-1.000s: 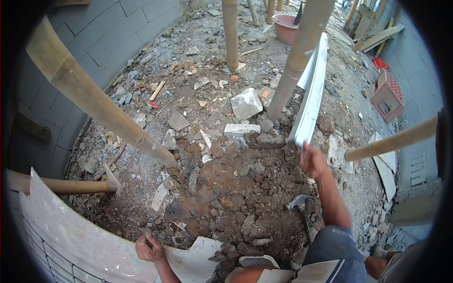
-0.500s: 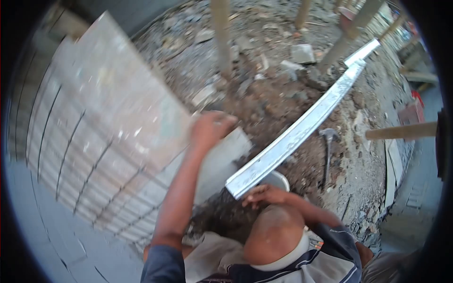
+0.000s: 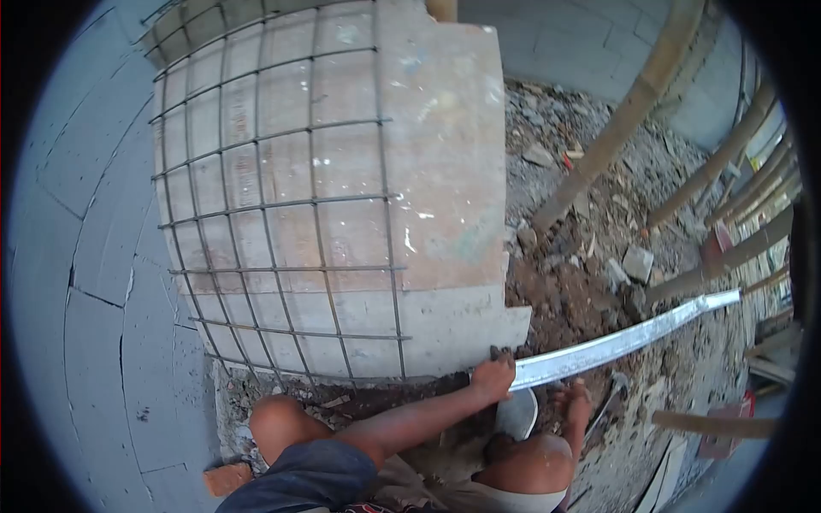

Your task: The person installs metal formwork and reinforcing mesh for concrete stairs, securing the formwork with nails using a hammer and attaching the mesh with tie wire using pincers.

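My left hand [image 3: 493,376] is closed at the near left end of a long silvery metal channel [image 3: 599,346], beside the lower right corner of a pale board [image 3: 453,329]. Its fingers curl upward and hide the channel's end. Just below the channel, my right hand [image 3: 575,402] hovers with its fingers loosely apart and nothing visible in them. A whitish bucket [image 3: 518,415] sits between the two hands, partly covered by my knee. Right of my right hand, a hammer [image 3: 611,395] lies on the dirt.
A grid of steel bars [image 3: 312,201] stands against the board. Grey block wall [image 3: 94,256] rises at left, with a brick [image 3: 227,480] near its foot. Wooden poles [image 3: 611,128] stand among rubble [image 3: 564,265]. Another pole [image 3: 714,425] juts in from the right.
The view has swung left, bringing the wall and whole bar grid into sight. My left hand has gone from the board's edge to the channel's end. My right hand is now right of the bucket.
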Demonstrator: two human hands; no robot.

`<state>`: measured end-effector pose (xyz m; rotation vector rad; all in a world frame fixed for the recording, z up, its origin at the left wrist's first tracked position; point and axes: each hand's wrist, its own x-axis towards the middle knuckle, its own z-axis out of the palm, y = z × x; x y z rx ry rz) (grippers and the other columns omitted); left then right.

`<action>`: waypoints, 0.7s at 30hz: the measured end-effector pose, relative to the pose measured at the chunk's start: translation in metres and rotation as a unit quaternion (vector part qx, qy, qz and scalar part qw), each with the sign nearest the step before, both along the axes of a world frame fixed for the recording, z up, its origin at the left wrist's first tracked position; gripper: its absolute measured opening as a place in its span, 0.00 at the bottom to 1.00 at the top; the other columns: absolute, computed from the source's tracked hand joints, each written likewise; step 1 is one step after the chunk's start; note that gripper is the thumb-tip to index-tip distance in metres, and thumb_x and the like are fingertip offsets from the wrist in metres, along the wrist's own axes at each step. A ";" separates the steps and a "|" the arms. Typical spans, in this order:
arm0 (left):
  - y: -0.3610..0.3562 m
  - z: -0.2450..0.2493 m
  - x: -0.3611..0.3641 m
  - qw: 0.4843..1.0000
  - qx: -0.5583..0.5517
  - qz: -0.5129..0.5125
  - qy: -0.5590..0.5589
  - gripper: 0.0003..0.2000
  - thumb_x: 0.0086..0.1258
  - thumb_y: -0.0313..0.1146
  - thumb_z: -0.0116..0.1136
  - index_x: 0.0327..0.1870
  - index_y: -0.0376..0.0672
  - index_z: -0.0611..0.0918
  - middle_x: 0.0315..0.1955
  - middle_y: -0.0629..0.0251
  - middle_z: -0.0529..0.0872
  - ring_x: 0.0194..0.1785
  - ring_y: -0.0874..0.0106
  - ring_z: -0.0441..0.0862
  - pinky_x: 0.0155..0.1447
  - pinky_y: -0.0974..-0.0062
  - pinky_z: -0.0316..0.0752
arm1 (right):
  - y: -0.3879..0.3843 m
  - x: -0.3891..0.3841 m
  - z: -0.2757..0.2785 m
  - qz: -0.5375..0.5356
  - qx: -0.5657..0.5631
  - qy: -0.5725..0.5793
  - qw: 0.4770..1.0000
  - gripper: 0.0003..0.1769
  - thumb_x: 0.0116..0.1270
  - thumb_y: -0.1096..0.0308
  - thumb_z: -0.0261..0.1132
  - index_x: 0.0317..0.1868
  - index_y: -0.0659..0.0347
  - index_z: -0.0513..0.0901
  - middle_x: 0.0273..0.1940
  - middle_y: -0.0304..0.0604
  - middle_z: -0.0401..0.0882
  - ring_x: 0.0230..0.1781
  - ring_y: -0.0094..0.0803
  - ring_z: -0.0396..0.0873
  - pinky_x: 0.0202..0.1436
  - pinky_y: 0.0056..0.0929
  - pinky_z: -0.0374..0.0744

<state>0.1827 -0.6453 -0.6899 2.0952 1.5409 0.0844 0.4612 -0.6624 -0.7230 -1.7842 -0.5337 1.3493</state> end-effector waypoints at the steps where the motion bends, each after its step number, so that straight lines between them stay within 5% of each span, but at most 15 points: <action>1: -0.001 0.003 -0.001 1.000 -0.018 -0.005 -0.005 0.43 0.45 0.49 0.80 0.60 0.29 0.76 0.48 0.52 0.84 0.41 0.58 0.89 0.44 0.63 0.86 | 0.012 0.022 -0.008 -0.094 0.036 -0.035 0.994 0.27 0.72 0.45 0.64 0.53 0.64 0.77 0.43 0.49 0.86 0.26 0.31 0.82 0.27 0.29 0.80; 3: -0.004 0.008 -0.001 1.000 -0.010 0.003 -0.028 0.41 0.46 0.48 0.79 0.59 0.29 0.77 0.47 0.50 0.85 0.42 0.57 0.89 0.44 0.62 0.86 | 0.041 0.052 -0.013 -0.127 0.031 -0.130 0.983 0.36 0.71 0.39 0.63 0.60 0.66 0.75 0.48 0.52 0.85 0.34 0.35 0.84 0.35 0.33 0.82; 5: -0.014 0.027 -0.002 0.998 -0.035 -0.006 -0.060 0.37 0.50 0.50 0.74 0.55 0.29 0.77 0.45 0.47 0.85 0.42 0.53 0.88 0.45 0.58 0.85 | 0.065 0.059 -0.002 -0.161 0.059 -0.049 0.984 0.46 0.68 0.34 0.63 0.69 0.67 0.69 0.61 0.57 0.78 0.50 0.42 0.83 0.52 0.40 0.81; 6: -0.020 0.047 -0.007 0.997 -0.039 -0.011 -0.065 0.37 0.51 0.51 0.73 0.55 0.29 0.77 0.45 0.47 0.85 0.42 0.53 0.88 0.45 0.58 0.85 | 0.079 0.070 -0.009 -0.217 0.087 0.039 0.971 0.53 0.65 0.31 0.63 0.75 0.67 0.62 0.72 0.57 0.65 0.66 0.49 0.73 0.68 0.47 0.72; 7: -0.026 0.066 -0.015 0.996 -0.059 -0.012 -0.070 0.37 0.51 0.51 0.73 0.55 0.29 0.77 0.45 0.47 0.85 0.42 0.53 0.88 0.45 0.58 0.85 | 0.092 0.081 -0.015 -0.218 0.140 0.122 0.958 0.55 0.64 0.31 0.65 0.76 0.66 0.60 0.75 0.56 0.60 0.70 0.52 0.68 0.72 0.49 0.67; 9: -0.038 0.089 -0.028 0.996 -0.062 -0.001 -0.064 0.37 0.52 0.53 0.73 0.55 0.30 0.77 0.44 0.49 0.86 0.42 0.53 0.88 0.45 0.58 0.85 | 0.105 0.077 -0.002 -0.248 0.179 0.194 0.932 0.48 0.66 0.39 0.67 0.74 0.65 0.64 0.72 0.55 0.67 0.67 0.54 0.71 0.72 0.52 0.67; 12: -0.063 0.091 -0.054 0.995 -0.062 0.039 -0.072 0.38 0.53 0.56 0.73 0.55 0.31 0.78 0.47 0.48 0.85 0.42 0.52 0.88 0.44 0.57 0.85 | 0.114 0.071 -0.027 -0.187 0.068 0.171 0.965 0.38 0.67 0.51 0.68 0.71 0.63 0.68 0.67 0.54 0.74 0.64 0.54 0.74 0.71 0.52 0.68; 15: -0.101 0.069 -0.075 0.996 -0.052 0.051 -0.053 0.38 0.54 0.57 0.72 0.58 0.36 0.75 0.48 0.50 0.83 0.39 0.51 0.88 0.41 0.55 0.85 | 0.088 0.037 -0.017 -0.220 0.089 0.150 0.960 0.32 0.66 0.60 0.66 0.68 0.62 0.72 0.63 0.53 0.78 0.61 0.54 0.76 0.70 0.52 0.70; 21: -0.166 -0.001 -0.093 0.997 -0.037 0.061 -0.036 0.36 0.56 0.51 0.71 0.61 0.43 0.68 0.48 0.54 0.80 0.34 0.51 0.88 0.34 0.54 0.84 | 0.014 -0.022 0.059 -0.232 0.226 0.249 0.913 0.29 0.67 0.60 0.65 0.66 0.61 0.72 0.55 0.46 0.80 0.54 0.45 0.77 0.63 0.46 0.74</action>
